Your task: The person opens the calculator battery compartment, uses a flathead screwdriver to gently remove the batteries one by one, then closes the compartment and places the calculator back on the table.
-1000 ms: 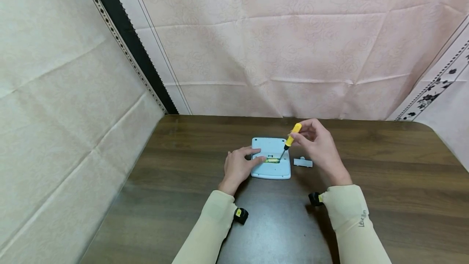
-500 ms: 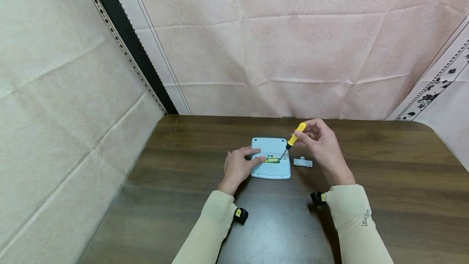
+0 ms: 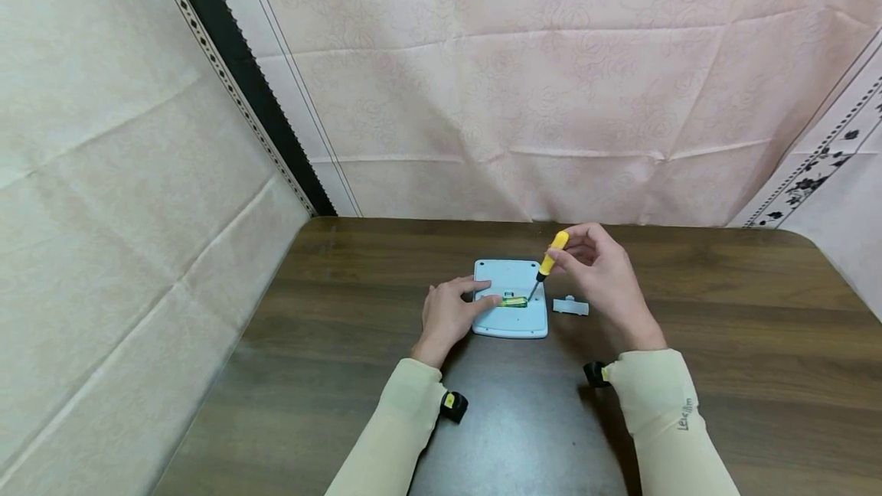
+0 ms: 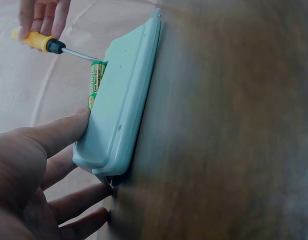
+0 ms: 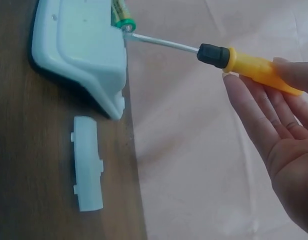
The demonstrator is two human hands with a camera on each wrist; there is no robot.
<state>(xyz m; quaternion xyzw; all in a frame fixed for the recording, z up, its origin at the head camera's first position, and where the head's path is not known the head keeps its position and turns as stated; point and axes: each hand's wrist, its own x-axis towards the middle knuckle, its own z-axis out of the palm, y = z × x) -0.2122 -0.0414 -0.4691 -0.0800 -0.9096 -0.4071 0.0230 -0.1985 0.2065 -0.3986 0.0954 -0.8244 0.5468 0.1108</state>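
A light-blue plastic device [image 3: 510, 325] lies with its back up, its battery slot uncovered. In that slot sits a green-and-yellow battery [image 4: 97, 80], its right end showing at the slot's edge. My left hand [image 3: 446, 318] rests on the device's left side, thumb at the battery's left end, index finger farther up the back and the other fingers at the table. Between thumb and fingers, my right hand [image 3: 601, 274] pinches the yellow handle of a screwdriver [image 5: 256, 71]. The screwdriver leans to the right, its metal tip right at the battery's right end.
A small light-blue battery cover [image 3: 570, 306] with tabs lies on the brown wooden table [image 3: 723, 343], just right of the device. Pale patterned cloth [image 3: 551, 98] hangs behind the table's far edge.
The screwdriver's handle swung slightly right with my right hand, then came back left, its tip staying at the battery's right end. My left hand has stayed in place.
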